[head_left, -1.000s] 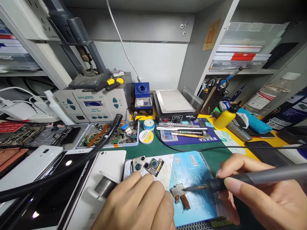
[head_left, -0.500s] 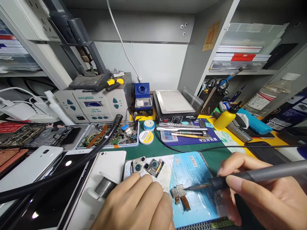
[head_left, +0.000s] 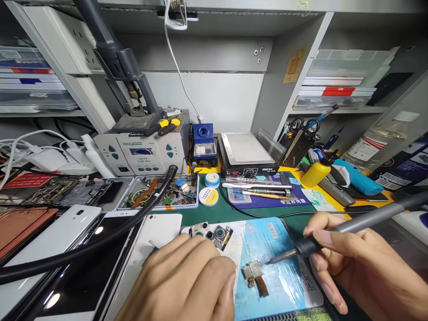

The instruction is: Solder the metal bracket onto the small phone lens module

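Note:
My right hand (head_left: 354,263) is closed around a grey soldering iron (head_left: 361,223), its tip held just above and right of a small metal camera module with a brown flex cable (head_left: 254,274). The module lies on a blue and white work pad (head_left: 277,249). My left hand (head_left: 182,281) rests curled on the pad's left side, close to the module; whatever is under its fingers is hidden. Two more camera modules (head_left: 216,235) sit at the pad's far left corner.
A black hose (head_left: 100,240) crosses white phones (head_left: 67,232) at left. Behind stand a hot-air station (head_left: 143,151), a parts tray (head_left: 160,194), solder paste tins (head_left: 209,196), a heating plate (head_left: 245,151), tweezers (head_left: 257,187), a yellow bottle (head_left: 314,171) and a blue tool (head_left: 354,178).
The camera view tilted up. The soldering iron tip has lifted slightly off the camera module and drawn away to the right. My left hand stays in place.

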The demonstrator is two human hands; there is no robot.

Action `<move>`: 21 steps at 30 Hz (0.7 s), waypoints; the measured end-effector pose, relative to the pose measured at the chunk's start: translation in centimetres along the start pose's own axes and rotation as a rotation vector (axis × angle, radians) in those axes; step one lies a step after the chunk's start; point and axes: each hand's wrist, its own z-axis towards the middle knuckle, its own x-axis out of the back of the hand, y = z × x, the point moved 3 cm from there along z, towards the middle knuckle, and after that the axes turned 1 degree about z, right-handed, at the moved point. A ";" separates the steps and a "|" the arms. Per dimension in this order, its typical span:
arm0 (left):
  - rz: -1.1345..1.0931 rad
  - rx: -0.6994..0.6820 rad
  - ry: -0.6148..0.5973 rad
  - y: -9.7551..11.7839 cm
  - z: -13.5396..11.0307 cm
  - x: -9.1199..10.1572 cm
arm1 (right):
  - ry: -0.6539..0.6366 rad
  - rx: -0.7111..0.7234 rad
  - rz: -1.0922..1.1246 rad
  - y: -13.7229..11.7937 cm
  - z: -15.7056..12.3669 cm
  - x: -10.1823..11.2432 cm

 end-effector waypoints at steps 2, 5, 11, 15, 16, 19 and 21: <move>-0.017 0.008 -0.011 -0.2 0.0 0.3 | -0.008 0.005 -0.007 0.0 -0.1 -0.1; -0.016 0.014 -0.020 -0.2 0.0 0.3 | -0.010 0.017 -0.021 0.0 -0.1 -0.2; 0.046 -0.027 -0.021 0.4 -0.1 -0.4 | -0.011 0.015 -0.054 0.4 -0.2 -0.1; 0.107 -0.049 -0.046 0.7 -0.3 -1.0 | 0.020 0.028 -0.090 0.9 -0.8 -0.2; 0.115 -0.051 -0.040 0.7 -0.4 -1.1 | 0.031 0.029 -0.102 1.0 -0.9 -0.2; 0.105 -0.060 -0.050 0.6 -0.7 -1.4 | 0.048 0.027 -0.146 1.3 -1.2 -0.1; 0.086 -0.084 -0.052 0.6 -0.9 -1.5 | 0.047 0.046 -0.198 1.4 -1.3 0.0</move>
